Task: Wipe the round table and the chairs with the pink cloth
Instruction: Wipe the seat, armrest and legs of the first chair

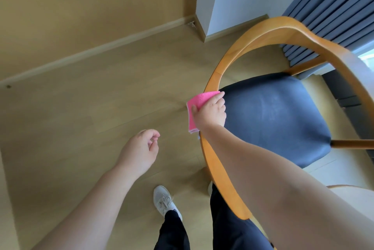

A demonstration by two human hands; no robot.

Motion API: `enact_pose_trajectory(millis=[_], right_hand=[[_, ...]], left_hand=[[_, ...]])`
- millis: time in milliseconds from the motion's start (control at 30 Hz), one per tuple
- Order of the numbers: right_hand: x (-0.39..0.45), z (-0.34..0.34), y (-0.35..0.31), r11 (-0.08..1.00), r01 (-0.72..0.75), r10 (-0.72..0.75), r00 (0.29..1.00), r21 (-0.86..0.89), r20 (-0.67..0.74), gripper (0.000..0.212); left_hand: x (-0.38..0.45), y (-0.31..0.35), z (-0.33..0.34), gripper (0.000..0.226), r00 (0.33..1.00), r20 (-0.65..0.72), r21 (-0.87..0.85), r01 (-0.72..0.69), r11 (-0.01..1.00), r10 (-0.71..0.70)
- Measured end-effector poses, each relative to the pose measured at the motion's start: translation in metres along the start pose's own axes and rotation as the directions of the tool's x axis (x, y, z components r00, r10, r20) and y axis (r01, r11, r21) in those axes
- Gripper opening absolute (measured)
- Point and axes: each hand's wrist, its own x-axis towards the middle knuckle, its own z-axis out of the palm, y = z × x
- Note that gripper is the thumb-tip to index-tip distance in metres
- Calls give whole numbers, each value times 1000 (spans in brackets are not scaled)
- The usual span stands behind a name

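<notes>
The right hand (210, 111) is covering the middle of the pink cloth (199, 106), so only its upper edge and left side are showing; its folded layers are peeking out just below the wrist. The cloth is bright pink with a finely dimpled surface. The hand is gripping it, fingers curled over the top and thumb pressing its left face, and is holding it against the curved wooden rail of the chair (269, 112). The rail under the cloth is hidden, and the right forearm is crossing over its lower stretch. The chair's far side is running out of the picture at the right, blurred where it is nearest the camera. A pale curved edge (possibly the table (356, 191)) is showing at the lower right, mostly cut off. The left hand (141, 152) is hanging over the floor (101, 98), fingers loosely curled, holding nothing.
</notes>
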Motion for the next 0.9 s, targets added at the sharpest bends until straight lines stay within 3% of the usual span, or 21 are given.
enact_pose_trajectory(millis=[100,233,367,500,667,900], right_hand=[[-5,-11,13,994,-49,44,997,101,57,107],[-13,-11,18,989,-112,98,986,100,133,73],[-7,-7,7,988,-135,131,990,72,49,60],[13,-8,-7,973,-226,224,974,57,30,52],[61,-22,-32,929,-355,355,935,109,17,35],[104,-26,-49,835,-473,505,861,280,-52,28]], left_hand=[[2,15,-13,21,1000,-13,-1,25,1000,-25],[10,25,-24,21,999,-40,0,4,1000,-4],[40,26,-29,20,998,-10,-9,-66,998,65],[79,19,-44,20,984,107,12,-143,990,141],[122,5,-70,18,960,110,39,-261,964,256],[159,-10,-84,21,955,116,45,-280,959,273]])
